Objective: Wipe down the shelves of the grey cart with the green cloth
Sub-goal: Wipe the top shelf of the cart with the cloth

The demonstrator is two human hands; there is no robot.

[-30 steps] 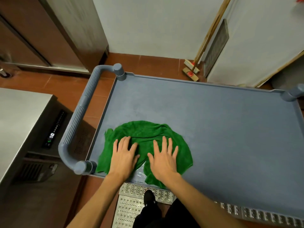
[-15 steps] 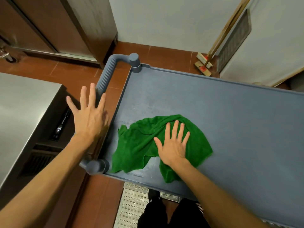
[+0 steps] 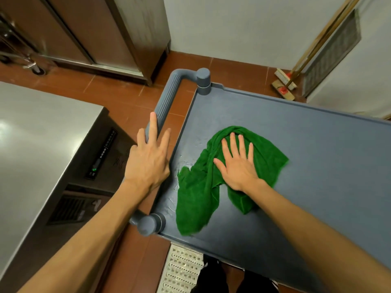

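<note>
Green cloth lies crumpled on the top shelf of the grey cart, near its left end and just beside the raised rim on the handle side. 1 tail of the cloth reaches toward the near corner of the shelf.

The right hand rests flat on the middle of the cloth, palm down, with all 5 fingers straight and spread; it does not clench the fabric.

The left hand is at the ribbed handle of the cart, outside the shelf. Its fingers are straight and a little apart, released and not wrapped around the bar. Whether the palm touches the handle I cannot tell.

Between the cloth and the rim the shelf shows wet streaks. Left of the cart stands a steel counter. Behind the cart, 2 brushes with wooden sticks lean at the white wall. A metal floor grate lies by the near edge of the cart.
</note>
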